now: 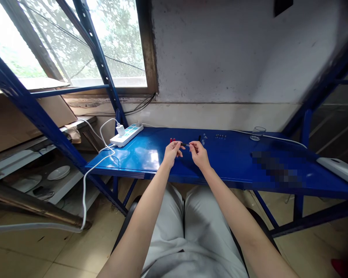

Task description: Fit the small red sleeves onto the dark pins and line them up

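Observation:
A thin black pen-like stick (185, 144) spans the gap between my two hands, just above the blue table. My left hand (172, 152) pinches its left end between thumb and forefinger, the other fingers loosely bent. At the other end, which looks paler, the fingertips of my right hand (199, 154) are closed on it. Behind my left hand lie small red pieces (172, 140). Beyond the right hand are a short black piece (199, 138) and small clear pieces (203, 138). Several tiny silvery parts (220, 136) lie in a row farther right.
The blue table (232, 166) runs along the wall. A white power strip (127, 135) with a plugged-in charger sits at its left end, its cable hanging over the edge. To the right stand a clear glass (258, 133), a blurred dark item (275, 168) and a white device (339, 170).

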A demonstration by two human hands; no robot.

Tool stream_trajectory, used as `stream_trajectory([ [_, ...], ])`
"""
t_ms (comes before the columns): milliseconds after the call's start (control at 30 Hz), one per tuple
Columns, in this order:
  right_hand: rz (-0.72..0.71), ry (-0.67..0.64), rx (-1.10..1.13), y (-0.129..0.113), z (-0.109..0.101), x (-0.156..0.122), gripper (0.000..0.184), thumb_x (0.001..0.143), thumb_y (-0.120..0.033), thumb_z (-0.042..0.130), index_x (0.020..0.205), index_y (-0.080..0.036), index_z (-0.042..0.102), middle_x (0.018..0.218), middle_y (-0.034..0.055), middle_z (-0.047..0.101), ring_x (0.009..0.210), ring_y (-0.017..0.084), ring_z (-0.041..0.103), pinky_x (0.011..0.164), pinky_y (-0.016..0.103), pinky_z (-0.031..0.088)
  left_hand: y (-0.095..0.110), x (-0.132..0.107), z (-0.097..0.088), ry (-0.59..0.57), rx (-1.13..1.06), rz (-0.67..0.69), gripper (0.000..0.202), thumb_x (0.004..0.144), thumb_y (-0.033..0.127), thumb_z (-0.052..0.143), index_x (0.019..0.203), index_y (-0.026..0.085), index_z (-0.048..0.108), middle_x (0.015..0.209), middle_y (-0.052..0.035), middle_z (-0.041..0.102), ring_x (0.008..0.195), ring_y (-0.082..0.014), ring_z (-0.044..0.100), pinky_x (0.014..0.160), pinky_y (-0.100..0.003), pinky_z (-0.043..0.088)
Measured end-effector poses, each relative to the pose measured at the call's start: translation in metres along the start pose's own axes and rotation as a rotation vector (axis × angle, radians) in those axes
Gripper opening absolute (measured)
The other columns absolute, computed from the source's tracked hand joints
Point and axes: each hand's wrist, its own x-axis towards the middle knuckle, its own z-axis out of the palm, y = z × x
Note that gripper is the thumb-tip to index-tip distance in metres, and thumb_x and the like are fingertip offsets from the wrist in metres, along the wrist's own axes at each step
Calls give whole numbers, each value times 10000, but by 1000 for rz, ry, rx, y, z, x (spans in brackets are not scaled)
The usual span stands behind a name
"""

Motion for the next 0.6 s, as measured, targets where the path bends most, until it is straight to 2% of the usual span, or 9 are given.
stream_trajectory([
  [100, -5, -24, 0, -1, -2, 0, 330, 885, -419, 350, 1024, -185, 537, 810, 60, 613, 707, 158, 582, 664, 262, 457, 3, -1, 0, 43, 0, -5, 376, 757, 485, 562, 895, 136, 542, 730, -36, 638, 388, -42, 496, 385, -173, 299],
  [333, -56, -55, -93, 12, -5, 5, 325, 879, -409, 379, 998, -190, 587, 925, 95, 632, 799, 192, 595, 707, 304, 473, 7, -3, 3, 6, -18, -18, 464, 661, 487, 661, 938, 132, 547, 767, -48, 655, 423, -55, 531, 395, -170, 304],
  [467, -132, -97, -188, 20, -11, 3, 281, 873, -386, 411, 959, -186, 589, 875, 86, 611, 736, 186, 568, 672, 309, 462, 8, -3, 4, 10, -37, -17, 453, 637, 468, 688, 899, 122, 558, 723, -33, 644, 415, -62, 533, 390, -175, 298],
  [600, -142, -145, -314, 17, -22, 1, 203, 856, -313, 443, 905, -181, 589, 865, 76, 568, 709, 167, 537, 653, 295, 440, 8, -4, 3, 25, -22, -2, 439, 642, 474, 682, 877, 121, 569, 725, -32, 643, 415, -56, 523, 390, -180, 299],
])
